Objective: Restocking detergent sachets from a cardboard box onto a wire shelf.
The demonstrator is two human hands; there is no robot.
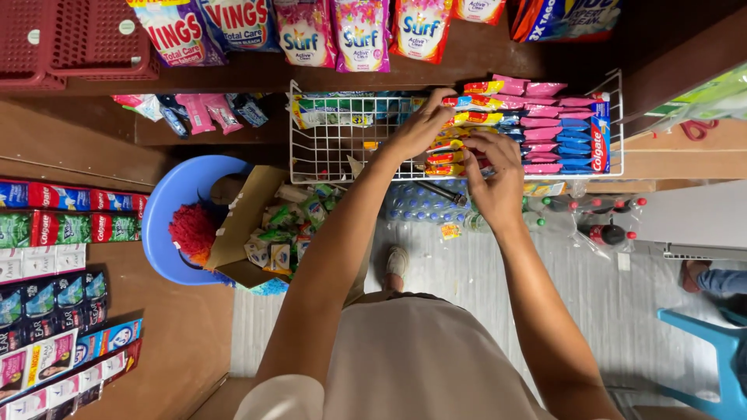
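Both hands, left hand (420,124) and right hand (494,175), gripped yellow-red sachets (459,144) inside my white wire basket (327,148). Pink and blue sachets (556,132) lay just right.

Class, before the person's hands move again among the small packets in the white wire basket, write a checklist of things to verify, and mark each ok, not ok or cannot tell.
1. Left hand rests on the packets: ok.
2. Right hand touches the packets near the front of the row: ok.
3. Packets stand in neat rows in the wire basket: ok.
4. Free space in the basket's left part: ok.
5. Cardboard box of sachets sits open on the blue chair: ok.
6. Whether either hand grips a packet: cannot tell.
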